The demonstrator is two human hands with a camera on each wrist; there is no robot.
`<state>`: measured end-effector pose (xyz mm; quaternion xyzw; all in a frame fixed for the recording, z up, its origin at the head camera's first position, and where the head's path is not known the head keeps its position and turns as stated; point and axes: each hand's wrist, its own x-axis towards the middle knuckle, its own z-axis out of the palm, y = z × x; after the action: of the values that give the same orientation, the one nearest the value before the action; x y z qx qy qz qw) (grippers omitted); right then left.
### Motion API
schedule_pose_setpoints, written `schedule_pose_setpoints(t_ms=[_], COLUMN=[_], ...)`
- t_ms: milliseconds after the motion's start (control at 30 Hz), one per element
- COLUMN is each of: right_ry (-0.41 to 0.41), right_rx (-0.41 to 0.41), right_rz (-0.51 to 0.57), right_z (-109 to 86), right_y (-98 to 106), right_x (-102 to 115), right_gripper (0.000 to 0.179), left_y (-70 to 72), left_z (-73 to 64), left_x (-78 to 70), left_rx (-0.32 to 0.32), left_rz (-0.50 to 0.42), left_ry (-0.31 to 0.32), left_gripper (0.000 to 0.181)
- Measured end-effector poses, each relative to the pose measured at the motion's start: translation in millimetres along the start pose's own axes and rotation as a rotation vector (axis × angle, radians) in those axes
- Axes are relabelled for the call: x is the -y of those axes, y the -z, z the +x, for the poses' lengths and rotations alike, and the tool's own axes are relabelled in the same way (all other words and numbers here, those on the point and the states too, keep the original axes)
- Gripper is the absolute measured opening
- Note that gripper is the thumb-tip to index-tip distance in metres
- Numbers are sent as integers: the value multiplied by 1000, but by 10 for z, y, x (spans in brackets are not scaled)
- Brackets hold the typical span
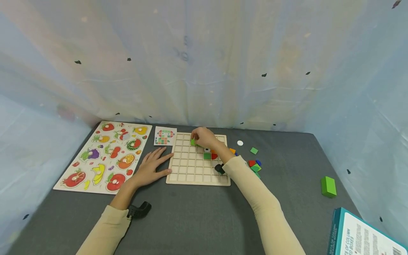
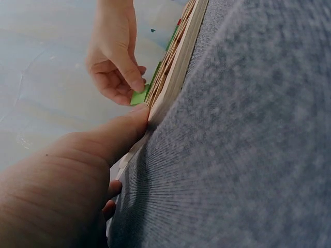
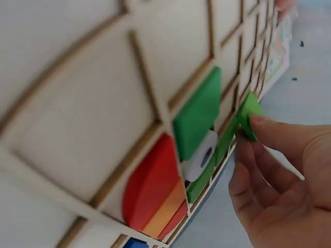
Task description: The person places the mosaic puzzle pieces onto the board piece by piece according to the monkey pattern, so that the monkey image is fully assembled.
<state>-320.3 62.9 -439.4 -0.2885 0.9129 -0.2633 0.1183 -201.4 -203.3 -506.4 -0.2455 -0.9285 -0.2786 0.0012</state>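
My right hand (image 1: 204, 137) pinches a light green tile (image 3: 249, 114) between thumb and fingers, over the upper part of the wooden grid board (image 1: 188, 168). In the right wrist view the tile is tilted at the grid. Close by in the grid sit a darker green tile (image 3: 199, 116), a white round piece with a dark centre (image 3: 201, 157), a red piece (image 3: 152, 181) and an orange strip (image 3: 164, 209). My left hand (image 1: 149, 170) lies with fingers spread on the table, thumb and index fingertips at the board's left edge. My right forearm hides part of the board.
A picture card (image 1: 165, 133) stands beside the board's upper left corner. A fruit puzzle board (image 1: 108, 161) lies at left. Loose coloured tiles (image 1: 254, 151) and a white disc (image 1: 240, 143) lie at right. Farther right are a green block (image 1: 328, 187) and a teal box (image 1: 366, 233).
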Motion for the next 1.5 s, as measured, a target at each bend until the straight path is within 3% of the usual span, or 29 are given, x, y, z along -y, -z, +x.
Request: schedule_pose_setpoints(t_ms=[133,267,533,733,833,1033,1167,1367,1500], right_ry=[-41,-48,45,83,68,55,91,101,-4], right_rx=[-2,-8,-36,110,178,192,139,-58,-28], right_rz=[-122,-179,-230,-502,-551,-502,-423,-225,-161], right_z=[-11,-27,-176,-383,-436,-489,-600,-994,-1341], right_y=[-38,-63,-2,28,-33,-139,-46,255,487], right_x=[50,41,-2,34,44,56,-7,-378,-672], right_gripper=[24,29,38,55,61,65,59,24,5], left_y=[0,1,-15,-7,-3,-13,-21,-17,-15], left_z=[1,2,4,14,12,-2,-3,-5,-9], left_x=[4,3,9,7,7,4,5,6,-3], left_rx=[0,0,2,4,0,-1,2,-2,-2], left_rz=[3,-1,-8,0,0,0,-3,-4,-8], left_ry=[2,2,-2,-1,4,9,6,-2,-1], left_gripper=[69,69,69,69,68,69,69,69,70])
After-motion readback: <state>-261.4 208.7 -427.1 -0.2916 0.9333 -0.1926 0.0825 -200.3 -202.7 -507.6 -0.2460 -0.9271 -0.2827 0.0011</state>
